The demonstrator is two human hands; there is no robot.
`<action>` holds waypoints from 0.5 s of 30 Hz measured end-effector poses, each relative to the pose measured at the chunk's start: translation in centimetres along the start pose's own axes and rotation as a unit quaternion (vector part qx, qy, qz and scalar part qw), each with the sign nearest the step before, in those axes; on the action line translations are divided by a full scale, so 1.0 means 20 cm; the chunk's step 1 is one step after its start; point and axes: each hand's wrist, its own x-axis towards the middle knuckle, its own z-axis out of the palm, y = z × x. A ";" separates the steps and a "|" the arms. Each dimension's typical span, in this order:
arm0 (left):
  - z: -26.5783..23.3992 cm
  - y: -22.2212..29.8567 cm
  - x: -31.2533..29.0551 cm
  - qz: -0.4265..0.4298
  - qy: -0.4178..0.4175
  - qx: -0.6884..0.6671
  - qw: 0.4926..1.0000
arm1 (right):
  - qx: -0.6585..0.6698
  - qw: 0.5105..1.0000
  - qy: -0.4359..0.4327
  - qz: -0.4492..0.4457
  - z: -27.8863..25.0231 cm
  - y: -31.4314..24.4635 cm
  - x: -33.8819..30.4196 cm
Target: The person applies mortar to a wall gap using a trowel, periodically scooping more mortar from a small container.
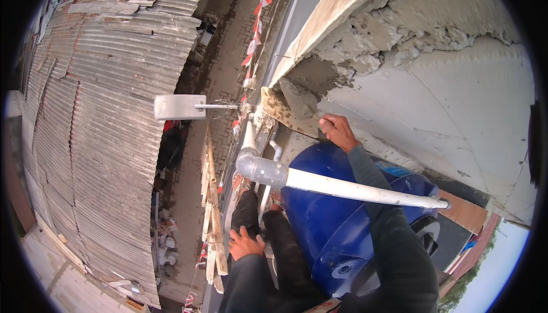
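Note:
My right hand [339,132] is closed round the handle of a trowel [299,99], whose grey blade is coated with mortar. The blade lies against the lower edge of rough wet mortar [322,74] on the wall. Just beneath it is a pale, brown-speckled flat piece [274,106]; whether the blade touches it I cannot tell. My left hand [246,244] rests on my dark-trousered leg, fingers spread, holding nothing. My right forearm reaches over a blue water tank [319,199], passing behind a white pipe [348,188].
A grey elbow [260,167] joins the white pipe beside my legs. A street lamp [180,107] juts out left. Far below lie a paved lane [220,73] and red-white flags [260,13]. Wooden strips [212,221] stand near my left leg; a corrugated roof [114,85] spreads left.

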 end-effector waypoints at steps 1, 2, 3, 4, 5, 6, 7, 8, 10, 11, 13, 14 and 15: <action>-0.01 0.00 0.00 0.000 -0.004 -0.002 1.000 | 0.012 1.000 -0.001 0.001 0.00 -0.03 -0.03; -0.02 0.00 0.00 -0.001 -0.007 -0.005 1.000 | 0.018 1.000 0.007 0.002 -0.01 -0.05 -0.06; -0.02 0.00 0.00 -0.002 -0.011 -0.007 1.000 | 0.025 1.000 0.014 0.002 -0.02 -0.06 -0.09; -0.02 0.00 0.00 0.003 0.004 -0.009 1.000 | 0.032 0.999 0.023 0.003 -0.03 -0.06 -0.11; -0.01 0.01 0.01 0.008 0.019 -0.011 1.000 | 0.016 1.000 0.019 0.004 -0.03 -0.04 -0.13; 0.00 0.00 0.00 0.013 0.035 -0.013 0.999 | 0.000 1.000 0.014 0.005 -0.04 -0.01 -0.15; 0.00 -0.01 0.00 0.009 0.035 -0.011 0.999 | -0.013 1.000 0.010 0.004 -0.03 0.02 -0.15; 0.00 0.00 0.01 0.011 0.034 -0.011 0.999 | -0.048 0.999 -0.002 -0.002 -0.04 0.07 -0.13; 0.00 0.00 0.01 0.011 0.032 -0.011 0.999 | -0.115 0.993 -0.028 -0.014 -0.02 0.20 -0.03; 0.00 0.00 0.01 0.011 0.032 -0.011 0.999 | -0.135 0.990 -0.028 -0.026 0.01 0.26 0.04; 0.01 0.01 0.01 0.014 0.031 -0.009 0.999 | -0.176 0.983 -0.025 -0.049 0.07 0.36 0.16; 0.02 0.01 0.01 0.017 0.032 -0.008 0.999 | -0.183 0.982 -0.017 -0.037 0.10 0.39 0.22; 0.02 0.01 0.02 0.020 0.033 -0.007 0.999 | -0.190 0.981 -0.010 -0.025 0.14 0.41 0.27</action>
